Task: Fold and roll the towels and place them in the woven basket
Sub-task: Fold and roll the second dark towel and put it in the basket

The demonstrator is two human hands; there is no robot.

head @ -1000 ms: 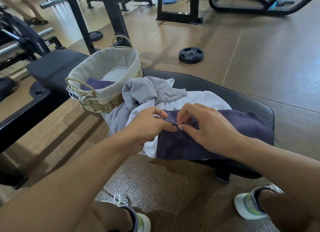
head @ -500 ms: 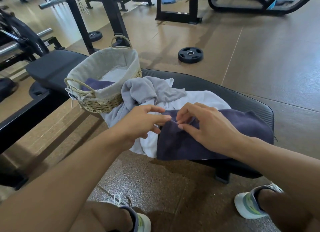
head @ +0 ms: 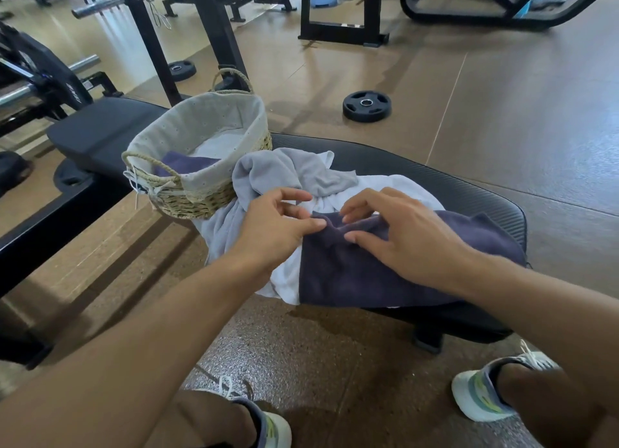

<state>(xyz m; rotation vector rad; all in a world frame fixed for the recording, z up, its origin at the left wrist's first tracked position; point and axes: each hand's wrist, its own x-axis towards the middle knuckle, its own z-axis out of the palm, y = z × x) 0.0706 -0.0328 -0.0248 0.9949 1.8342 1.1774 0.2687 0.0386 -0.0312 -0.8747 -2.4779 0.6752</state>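
A big brown gym floor [head: 502, 112] fills most of the frame. A long black padded desk [head: 418, 183] runs across the middle, from the left edge to the right side. Black metal gym frames [head: 207, 28] stand along the top.

On the right part of the desk lies a dark purple towel [head: 385, 270], spread flat with its near edge hanging over the front. Under it sits a white towel [head: 288, 280], which sticks out on the left and behind. A light grey towel [head: 268, 172] lies bunched up just left of the middle, leaning against the basket.

The round woven basket with a grey cloth lining [head: 201, 193] stands on the desk, left of the middle. Inside it are a folded purple towel [head: 184, 162] and something white behind that.

The right hand [head: 402, 236] rests on the dark purple towel, with its thumb and fingers pinching a small ridge of cloth at the far left corner. The left hand [head: 278, 223] is at the same corner, its thumb tip pressing on the cloth edge and its fingers loosely curled above.

A round black weight plate [head: 366, 105] lies on the floor behind the desk. Two light sneakers [head: 482, 397] show at the bottom.
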